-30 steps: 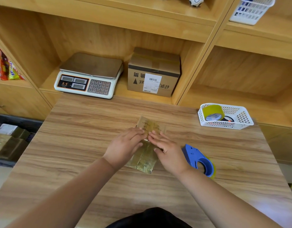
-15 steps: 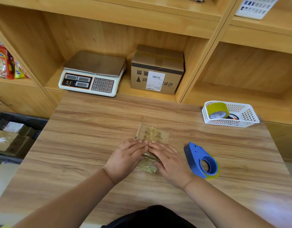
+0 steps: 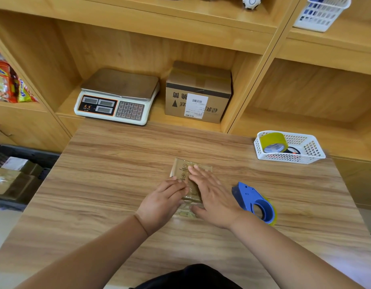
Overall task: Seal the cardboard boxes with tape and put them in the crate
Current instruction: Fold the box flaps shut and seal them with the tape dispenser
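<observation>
Dispenser beside right hand, basket beyond

left hand, right hand, both flat on taped box

Beyond our hands, a digital scale sits in the wooden shelf bay. To our far right we see a white basket; snack packets fill the bay to our far left.

Digits 1–9 on scale keypad, barcode label on shelf box
</observation>
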